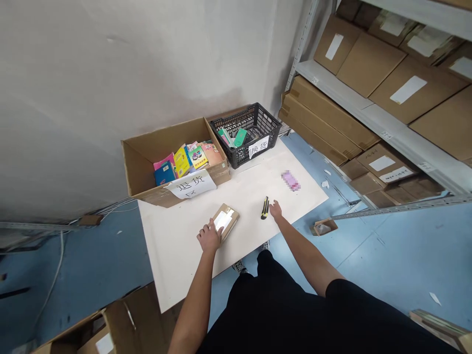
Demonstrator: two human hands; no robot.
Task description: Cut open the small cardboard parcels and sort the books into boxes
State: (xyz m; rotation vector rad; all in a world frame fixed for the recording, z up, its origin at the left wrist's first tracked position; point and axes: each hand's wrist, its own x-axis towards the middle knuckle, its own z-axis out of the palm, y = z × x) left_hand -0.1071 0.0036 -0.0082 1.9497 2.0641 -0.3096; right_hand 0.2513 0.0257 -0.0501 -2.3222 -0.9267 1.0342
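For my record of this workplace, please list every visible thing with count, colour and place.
parcel: one, brown with white label, middle of board
utility knife: one, yellow and black, right of parcel
pink item: one, blurred, farther right
board: one, white, under them
open carton: one, brown, far left, colourful books inside
basket: one, black, beside carton
shelf cartons: many, brown, right
left hand: one, on parcel's near end
right hand: one, beside knife, open
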